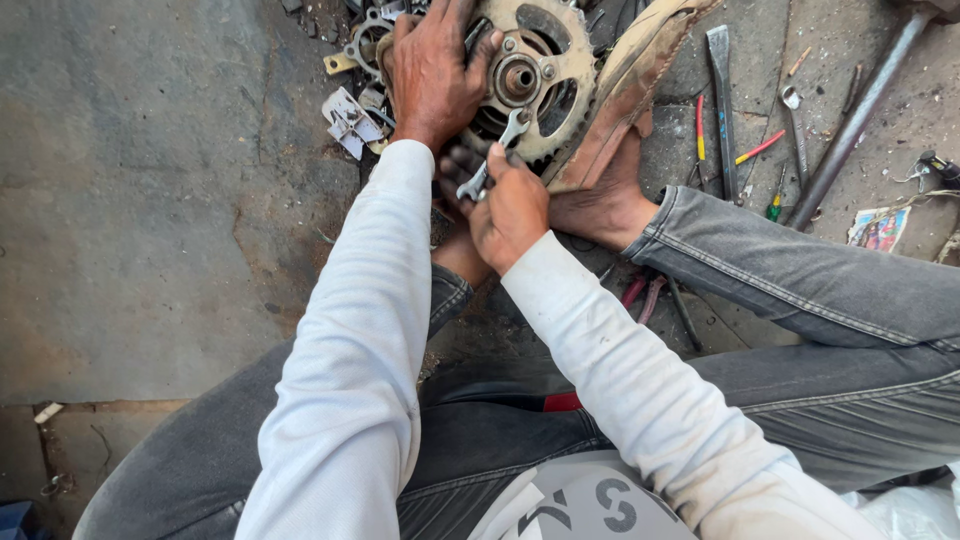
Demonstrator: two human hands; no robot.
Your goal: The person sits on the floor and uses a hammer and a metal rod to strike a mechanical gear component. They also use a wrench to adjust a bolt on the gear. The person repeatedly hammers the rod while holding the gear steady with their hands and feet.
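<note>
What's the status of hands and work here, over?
Left hand pressing down on sprocket. Right hand gripping wrench at sprocket's edge. Sandalled foot braces it.
</note>
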